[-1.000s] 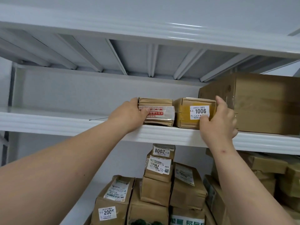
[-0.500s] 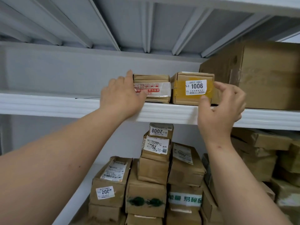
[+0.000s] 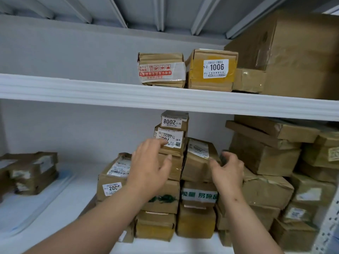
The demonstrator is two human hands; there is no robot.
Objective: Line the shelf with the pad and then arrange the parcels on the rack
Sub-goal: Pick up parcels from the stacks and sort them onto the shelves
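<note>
Hands both reach fwd into the lower shelf bay, forearms rising from the bottom edge. Left hand (image 3: 149,166) is spread, fingers straight and slightly fanned, palm facing the stack; fingertips lie over the front of the parcel w/ the white label (image 3: 169,139), thumb near the box below it. Whether the palm actually presses the cardboard can't be told; it grips nothing. Right hand (image 3: 227,171) sits lower right, fingers loosely bent w/ the thumb out to the left, at the right edge of the tilted parcel (image 3: 199,158). Looks relaxed, not clasped round anything; contact w/ the parcel can't be told.

Parcel marked 2008 (image 3: 174,121) tops the central stack, just under the upper shelf (image 3: 110,90). Parcel marked 2009 (image 3: 112,182) stands just left of the stack, partly behind the left forearm. Box w/ green print (image 3: 199,194) sits below the tilted parcel, more boxes under it.

On the upper shelf: red-taped parcel (image 3: 161,70) and 1006 parcel (image 3: 211,70) side by side, touching, near the front edge. Big carton (image 3: 297,52) fills the right end, a small box (image 3: 247,80) wedged in front of it beside the 1006 parcel.

Lower shelf left: a pale pad (image 3: 27,213) lies flat on the board, w/ a dark brown parcel (image 3: 34,173) resting on its far part. More brown boxes (image 3: 275,153) are piled at right.
</note>
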